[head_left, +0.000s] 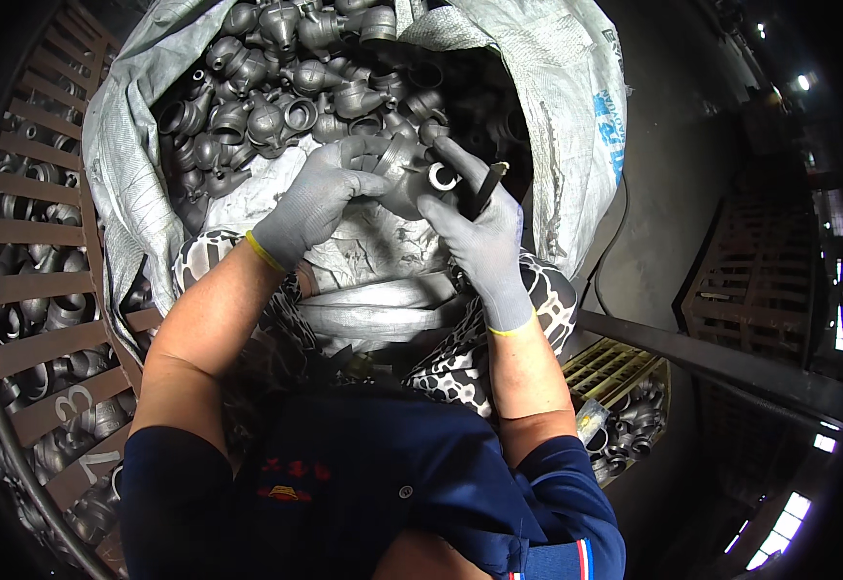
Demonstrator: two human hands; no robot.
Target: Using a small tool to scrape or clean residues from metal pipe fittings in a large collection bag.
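A grey cast metal pipe fitting (397, 166) is between my two gloved hands, over the mouth of a big white woven sack (566, 126). My left hand (323, 193) grips it from the left, thumb and fingers closed on its wider end. From the right, my right hand (479, 232) pinches it with thumb and forefinger, beside a bright round opening. A dark, flat, narrow tool (489, 188) also sticks up from my right hand; its exact kind is unclear. Many similar fittings (267, 121) are heaped inside the sack just beyond my hands.
On the left stands a rusty slatted metal cage (40, 290) full of fittings. A yellow slatted crate (615, 372) with more fittings is at lower right, by a dark metal beam (712, 348). Folded sack cloth (373, 314) lies between my knees.
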